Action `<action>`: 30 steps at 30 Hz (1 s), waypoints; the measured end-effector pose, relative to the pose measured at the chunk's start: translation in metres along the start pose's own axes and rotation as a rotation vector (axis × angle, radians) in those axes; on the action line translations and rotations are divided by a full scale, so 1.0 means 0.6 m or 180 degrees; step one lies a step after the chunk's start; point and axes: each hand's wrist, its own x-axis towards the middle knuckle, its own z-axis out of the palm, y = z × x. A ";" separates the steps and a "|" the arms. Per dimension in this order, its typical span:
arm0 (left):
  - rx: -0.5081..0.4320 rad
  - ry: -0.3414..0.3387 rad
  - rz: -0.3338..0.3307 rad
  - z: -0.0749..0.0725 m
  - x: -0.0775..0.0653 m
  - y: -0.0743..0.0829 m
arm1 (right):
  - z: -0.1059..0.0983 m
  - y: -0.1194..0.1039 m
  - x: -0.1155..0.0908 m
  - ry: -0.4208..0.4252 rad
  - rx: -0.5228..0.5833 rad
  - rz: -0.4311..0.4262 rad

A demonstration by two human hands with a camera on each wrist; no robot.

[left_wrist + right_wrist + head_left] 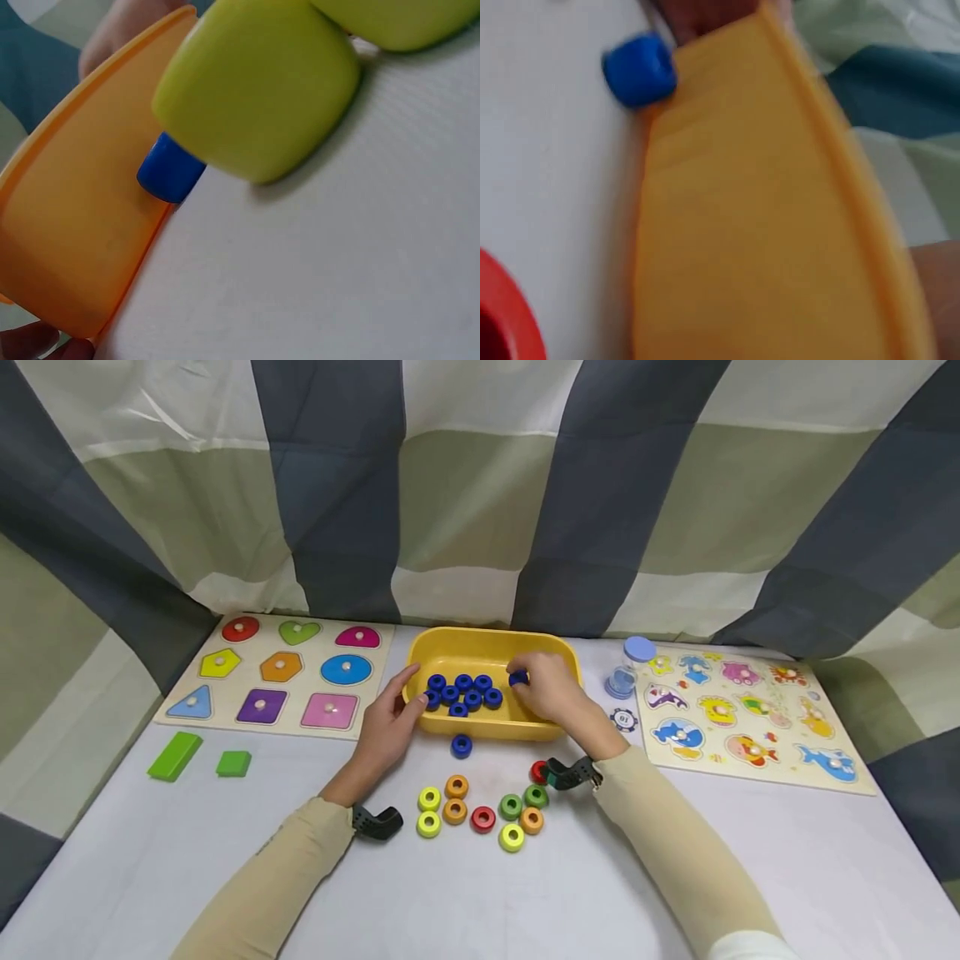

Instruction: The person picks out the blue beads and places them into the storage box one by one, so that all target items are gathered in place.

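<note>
A yellow tray (pixel 491 727) stands on the table with several blue rings (pixel 472 699) in its left half. My left hand (pixel 386 727) holds the tray's left end, thumb over the near rim. Inside the tray's right part, my right hand (pixel 553 687) pinches a blue ring (pixel 518 677), partly hidden by the fingers. One more blue ring (pixel 461 746) lies on the table against the tray's near wall; it also shows in the left wrist view. Closer to me are loose yellow rings (pixel 429 824), orange rings (pixel 454 812), green rings (pixel 511 807) and red rings (pixel 483 819).
A shape puzzle board (pixel 296 693) lies on the left, with two green blocks (pixel 175 756) before it. On the right are an animal puzzle board (pixel 757 727), a small blue-lidded jar (pixel 628 668) and a poker chip (pixel 624 720). A checked curtain (pixel 480 493) hangs behind.
</note>
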 end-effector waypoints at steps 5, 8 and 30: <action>-0.0034 0.0008 0.0058 0.002 0.000 0.000 | 0.013 0.005 0.013 -0.0470 0.0073 -0.0032; -0.0025 0.0002 0.0069 0.001 0.000 0.002 | 0.014 0.000 0.015 -0.0600 0.0185 0.0006; -0.0005 -0.0021 0.0075 -0.002 -0.003 0.003 | 0.035 -0.153 -0.101 -0.0981 -0.0552 -0.0914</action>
